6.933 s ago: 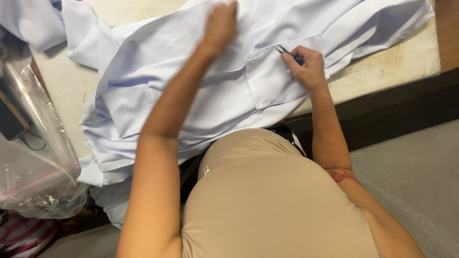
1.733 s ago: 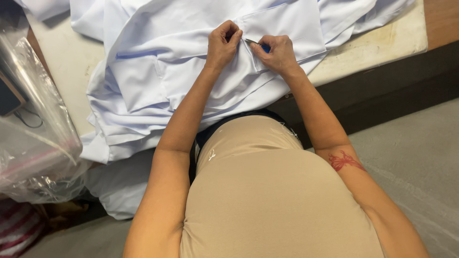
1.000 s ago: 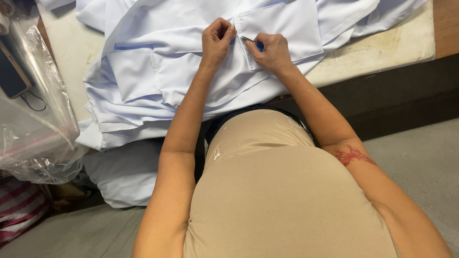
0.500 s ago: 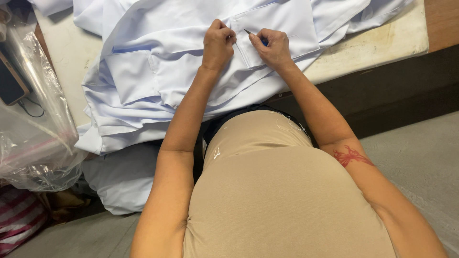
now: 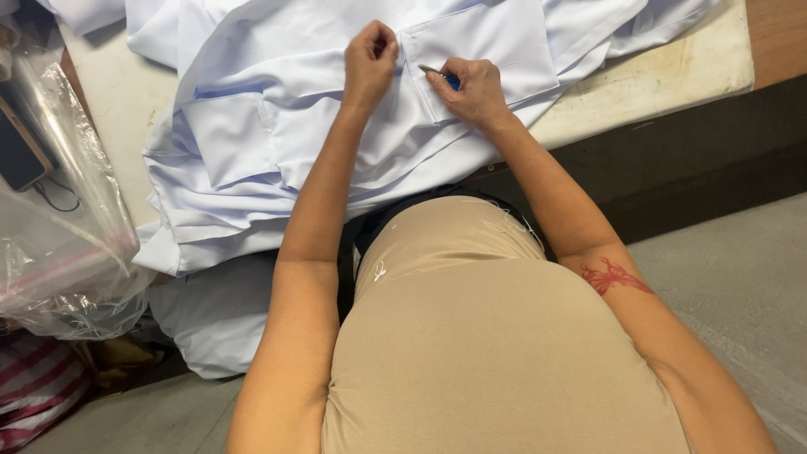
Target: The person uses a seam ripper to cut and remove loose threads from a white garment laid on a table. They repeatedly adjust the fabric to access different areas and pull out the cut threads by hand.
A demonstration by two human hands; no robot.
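Note:
A pale blue shirt (image 5: 277, 109) lies in a heap on the worktable, its chest pocket (image 5: 496, 42) facing up. My left hand (image 5: 370, 59) pinches the shirt fabric just left of the pocket's upper corner. My right hand (image 5: 472, 88) rests on the pocket's lower left part and grips a small blue-handled metal cutting tool (image 5: 443, 76), its tip pointing left at the pocket edge. The two hands are a few centimetres apart.
The padded cream table top (image 5: 656, 80) has a wooden edge (image 5: 777, 38) at the right. A clear plastic bag (image 5: 59, 252) hangs at the left, with a phone (image 5: 18, 155) behind it. More pale cloth (image 5: 210, 315) droops below the table edge; grey floor (image 5: 731, 277) lies to the right.
Long ago my left arm was stretched across the shirt; it has since drawn back to the pocket. Over the last second both hands have stayed at the pocket corner, barely shifting.

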